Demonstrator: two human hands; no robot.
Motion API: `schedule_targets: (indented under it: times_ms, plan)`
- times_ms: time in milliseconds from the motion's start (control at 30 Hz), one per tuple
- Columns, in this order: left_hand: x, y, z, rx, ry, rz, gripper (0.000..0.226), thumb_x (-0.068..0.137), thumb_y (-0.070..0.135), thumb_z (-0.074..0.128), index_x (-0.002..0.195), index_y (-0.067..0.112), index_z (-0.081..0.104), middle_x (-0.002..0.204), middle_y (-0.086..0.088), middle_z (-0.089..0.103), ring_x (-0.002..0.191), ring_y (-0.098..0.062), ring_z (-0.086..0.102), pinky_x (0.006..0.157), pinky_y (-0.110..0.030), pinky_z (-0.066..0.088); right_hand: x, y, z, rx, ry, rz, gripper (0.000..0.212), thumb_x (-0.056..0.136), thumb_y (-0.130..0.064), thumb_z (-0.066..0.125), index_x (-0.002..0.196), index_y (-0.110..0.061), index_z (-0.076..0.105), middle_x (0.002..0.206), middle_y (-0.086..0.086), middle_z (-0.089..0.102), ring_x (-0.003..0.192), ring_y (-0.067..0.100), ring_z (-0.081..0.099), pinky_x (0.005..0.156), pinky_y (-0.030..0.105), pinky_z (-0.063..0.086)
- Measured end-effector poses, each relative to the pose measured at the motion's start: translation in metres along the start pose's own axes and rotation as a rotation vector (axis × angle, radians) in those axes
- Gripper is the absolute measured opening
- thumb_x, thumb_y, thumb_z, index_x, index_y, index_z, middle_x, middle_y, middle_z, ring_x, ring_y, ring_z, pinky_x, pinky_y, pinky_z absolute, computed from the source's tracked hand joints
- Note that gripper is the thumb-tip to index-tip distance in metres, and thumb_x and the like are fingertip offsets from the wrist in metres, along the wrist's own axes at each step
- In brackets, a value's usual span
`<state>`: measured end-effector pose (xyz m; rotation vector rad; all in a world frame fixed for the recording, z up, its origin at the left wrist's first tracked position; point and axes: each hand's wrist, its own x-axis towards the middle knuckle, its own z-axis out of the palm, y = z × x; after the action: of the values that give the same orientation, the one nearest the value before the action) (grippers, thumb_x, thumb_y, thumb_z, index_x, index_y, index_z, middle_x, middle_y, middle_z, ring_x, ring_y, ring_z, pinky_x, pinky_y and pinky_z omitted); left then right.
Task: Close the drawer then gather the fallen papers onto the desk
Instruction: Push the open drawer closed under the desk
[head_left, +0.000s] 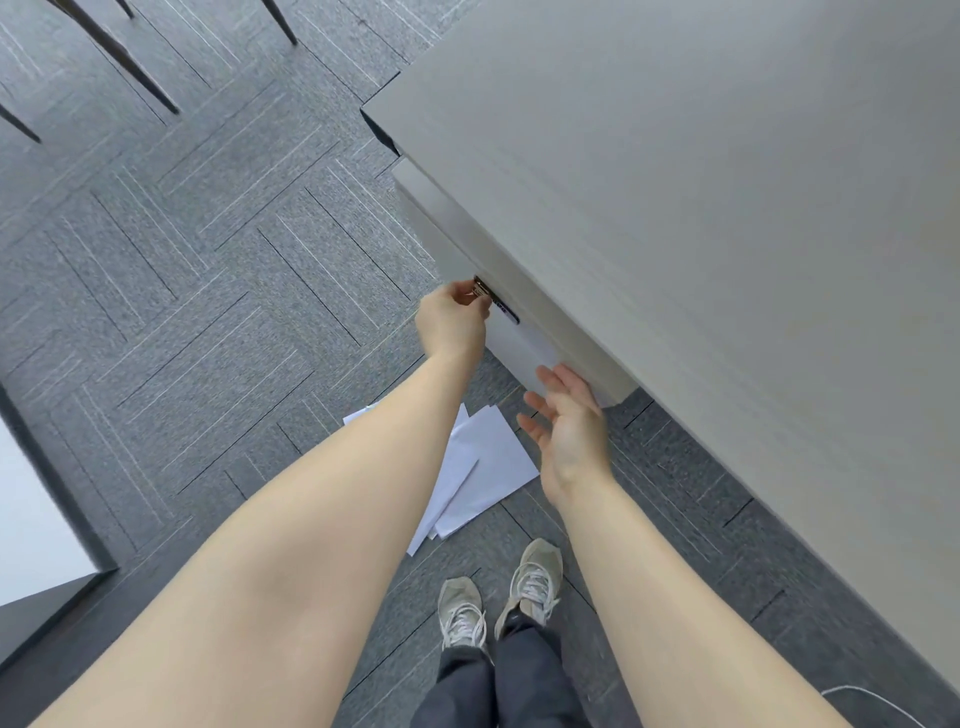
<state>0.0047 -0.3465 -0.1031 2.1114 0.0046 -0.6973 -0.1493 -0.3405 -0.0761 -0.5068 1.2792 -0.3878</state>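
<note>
The papers (483, 467) are several plain white sheets, fanned and overlapping loosely on the grey patterned carpet (208, 291), partly hidden behind the left forearm, just ahead of a pair of pale sneakers (498, 592). The drawer (524, 332) is a pale grey-beige front under the edge of the desk (701, 208), matching its surface, with a small dark handle (496, 300) set into it; it stands out a little from beneath the desk edge, so it looks not fully shut. The left hand (452, 322) reaches forward with the arm nearly straight, fingers curled in and pinched on the near end of the handle, the back of the hand facing up. The right hand (569, 421) is held out lower and closer to the body, palm turned toward the left, fingers spread and loosely extended, holding nothing; its fingertips lie close to the lower right corner of the drawer front, though contact cannot be told. The papers lie on the floor below and between the two hands, nearer the right wrist, apart from both hands. The desk fills the right side, its top bare and pale.
</note>
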Motion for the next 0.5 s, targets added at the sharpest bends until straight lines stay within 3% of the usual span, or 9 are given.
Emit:
schedule_targets:
  times_ms: [100,200,300,500]
  plan:
    - [0.005,0.002,0.004,0.023,0.012,0.007,0.023,0.073,0.006,0.068,0.094,0.012,0.074,0.078,-0.012,0.074,0.074,-0.029,0.069,0.082,-0.045,0.058,0.005,-0.004,0.000,0.004,0.010,-0.018,0.029,0.095,-0.004,0.044,0.115,-0.020,0.057,0.124,0.001,0.064,0.096,0.015,0.060,0.075,0.027,0.051]
    - [0.002,-0.002,0.001,0.075,-0.039,0.077,0.024,0.077,0.009,0.067,0.100,0.012,0.072,0.079,-0.010,0.073,0.075,-0.028,0.067,0.082,-0.045,0.057,0.005,-0.001,-0.004,-0.086,-0.001,-0.050,0.037,0.092,-0.003,0.043,0.123,-0.019,0.055,0.116,-0.005,0.066,0.092,0.011,0.061,0.075,0.027,0.050]
    - [0.001,-0.003,-0.005,0.338,-0.065,0.262,0.024,0.084,0.017,0.065,0.106,0.010,0.069,0.094,-0.013,0.074,0.090,-0.031,0.066,0.082,-0.041,0.052,0.005,0.000,-0.009,-0.186,-0.022,-0.069,0.041,0.091,-0.003,0.044,0.127,-0.021,0.054,0.116,-0.006,0.066,0.094,0.012,0.060,0.075,0.028,0.047]
    - [0.003,-0.007,-0.010,0.661,-0.052,0.503,0.029,0.096,0.027,0.049,0.111,0.008,0.065,0.094,-0.022,0.072,0.088,-0.040,0.062,0.068,-0.040,0.044,0.006,0.002,-0.009,-0.224,-0.040,-0.087,0.037,0.091,-0.005,0.043,0.120,-0.027,0.053,0.112,-0.010,0.064,0.093,0.013,0.058,0.078,0.031,0.046]
